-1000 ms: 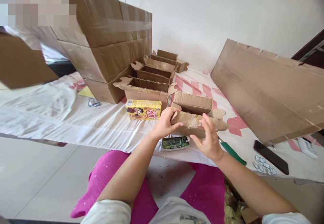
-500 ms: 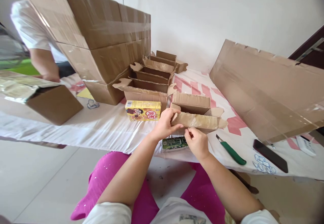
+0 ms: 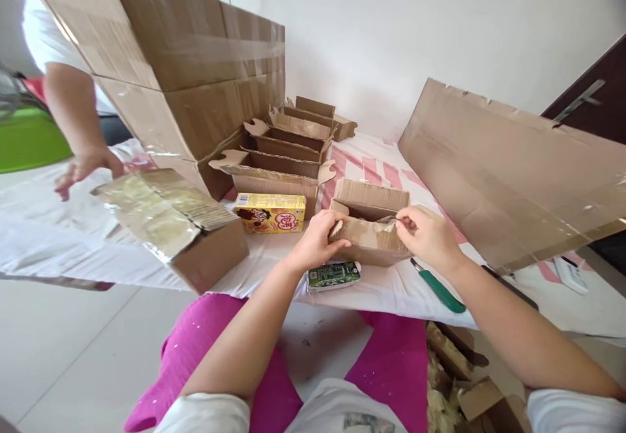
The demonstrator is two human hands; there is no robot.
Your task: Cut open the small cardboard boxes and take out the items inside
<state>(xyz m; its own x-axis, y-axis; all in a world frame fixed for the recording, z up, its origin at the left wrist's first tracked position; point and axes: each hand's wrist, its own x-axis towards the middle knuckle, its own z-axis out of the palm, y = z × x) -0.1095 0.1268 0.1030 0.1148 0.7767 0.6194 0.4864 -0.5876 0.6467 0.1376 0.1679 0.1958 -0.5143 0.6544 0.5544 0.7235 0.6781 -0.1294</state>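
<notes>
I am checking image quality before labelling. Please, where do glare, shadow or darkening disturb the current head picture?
Head view: glare whitens the clear shiny tape on the brown cardboard carton at left; head view: the open brown cardboard box at the bare left hand is shadowed inside; head view: the plain white wall darkens in the top-right corner.

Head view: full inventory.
Held carton: 1, brown, centre
Snack box: 1, yellow, centre left
Small printed box: 1, green, front
Knife: 1, green handle, right
Open cartons: several, brown, behind
Stacked cartons: several, brown, left
Taped carton: 1, brown, front left
Cardboard panel: 1, brown, right
Flat object: 1, dark, right
Unclear item: 1, green, left
Cloth: 1, white and red, underneath
Cardboard scraps: several, brown, floor
Door: 1, dark, right
Co-worker's hand: 1, bare, left
Trousers: 1, magenta, bottom
Left hand: 1, bare, on carton
Right hand: 1, bare, at carton
</notes>
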